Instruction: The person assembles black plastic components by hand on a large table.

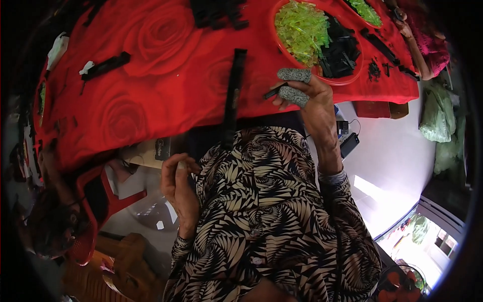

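Observation:
My right hand (319, 103), with grey speckled covers on two fingers, pinches a small black piece (274, 91) just above the near part of the table. A long black strip (234, 83), smeared by motion, stands out over the table's front edge, its lower end by my lap. Below the table edge, my left hand (179, 189) is raised at my lap with fingers loosely bent; nothing shows in it. Close beyond my right hand is a red bowl (356, 70) holding yellow-green clear pieces (301, 30) and black pieces (339, 50).
A red rose-patterned cloth (151, 85) covers the table. Another black strip (106, 66) with a white bit lies at left; a black pile (216, 12) sits at the far side. Other people's arms show at right (416, 48) and left (58, 173). A red chair (93, 201) stands lower left.

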Demonstrator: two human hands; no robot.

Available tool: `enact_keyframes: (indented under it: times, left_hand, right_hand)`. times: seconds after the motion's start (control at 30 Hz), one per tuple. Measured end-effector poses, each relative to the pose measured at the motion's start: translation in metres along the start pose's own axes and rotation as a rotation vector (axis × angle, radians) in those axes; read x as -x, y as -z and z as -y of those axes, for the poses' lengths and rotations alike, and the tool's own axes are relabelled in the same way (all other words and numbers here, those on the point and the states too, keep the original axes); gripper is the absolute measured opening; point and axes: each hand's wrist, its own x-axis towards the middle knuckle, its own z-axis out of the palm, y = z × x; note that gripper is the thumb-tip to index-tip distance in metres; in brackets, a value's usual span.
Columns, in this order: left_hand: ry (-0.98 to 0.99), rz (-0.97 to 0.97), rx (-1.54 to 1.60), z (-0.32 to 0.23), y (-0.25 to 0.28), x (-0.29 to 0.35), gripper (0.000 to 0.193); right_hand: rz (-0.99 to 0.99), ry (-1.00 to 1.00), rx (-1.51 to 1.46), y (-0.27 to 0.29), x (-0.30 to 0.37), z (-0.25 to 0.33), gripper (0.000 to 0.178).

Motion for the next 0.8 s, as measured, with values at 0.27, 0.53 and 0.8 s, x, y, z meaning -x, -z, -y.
enact_keyframes:
  times: [0.27,0.53,0.8]
  left_hand:
    - [0.255,0.54,0.347,-0.034,-0.05,-0.032,0.022]
    - [0.46,0.726,0.581,-0.021,-0.059,-0.046,0.019]
    - [0.169,0.521,0.413,-0.021,-0.063,-0.038,0.019]
  right_hand:
    - [0.093,0.156,0.278,-0.033,0.024,0.019,0.028]
    - [0.287,0.576,0.569,-0.043,0.022,0.015,0.034]
    - [0.194,0.225,0.417,-0.039,0.027,0.005,0.048]
